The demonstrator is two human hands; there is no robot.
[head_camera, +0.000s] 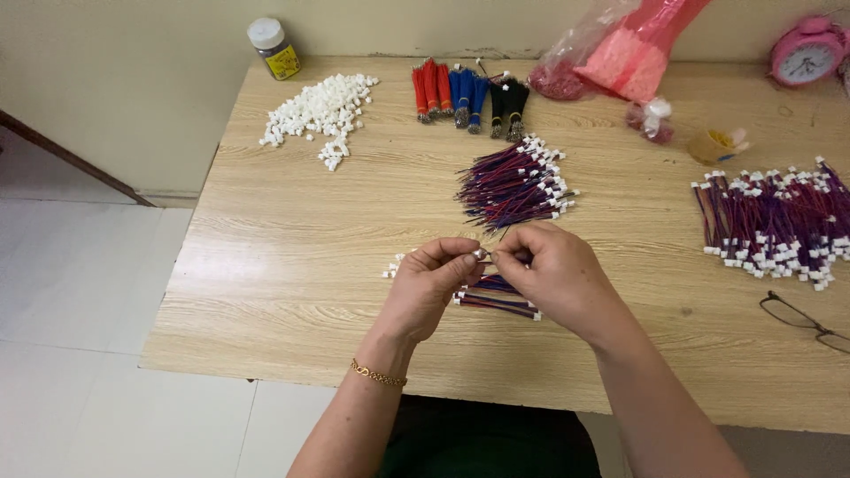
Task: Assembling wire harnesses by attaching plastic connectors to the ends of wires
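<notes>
1. Two hands meet above the wooden table (292, 265): our left hand (429, 288) and right hand (553, 274) pinch a small white connector (481, 255) between their fingers.
2. Beneath our hands lies a short bundle of red-and-blue wires (496, 299).
3. At twelve o'clock we see a finished wire pile (518, 184); at ten o'clock, loose white connectors (320, 111); at three o'clock, a larger wire heap (779, 221).

Bare forearms, one bracelet

The left hand (434, 283) and right hand (553, 270) are showing no sleeves; the left wrist is wearing a thin gold chain bracelet (378, 375), and dark clothing, perhaps black, is showing below.
</notes>
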